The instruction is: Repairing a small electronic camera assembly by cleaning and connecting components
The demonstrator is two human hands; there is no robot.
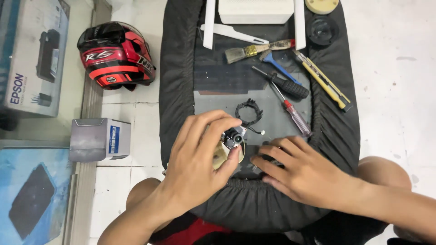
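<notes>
left hand [197, 156] pinches small lens module [233, 137] over black cloth [181, 68], cream disc [225, 156] under it. right hand [297, 170] flat, loose, fingertips on cloth beside. black ring [249, 112], screwdrivers [286, 88] just beyond.

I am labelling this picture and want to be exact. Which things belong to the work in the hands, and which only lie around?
In the work:
- left hand gripping the small camera module
- right hand resting on the dark cloth
- black plastic ring close by

Lying about:
- paintbrush
- two screwdrivers
- yellow utility knife
- red and black helmet
- small grey box
</notes>
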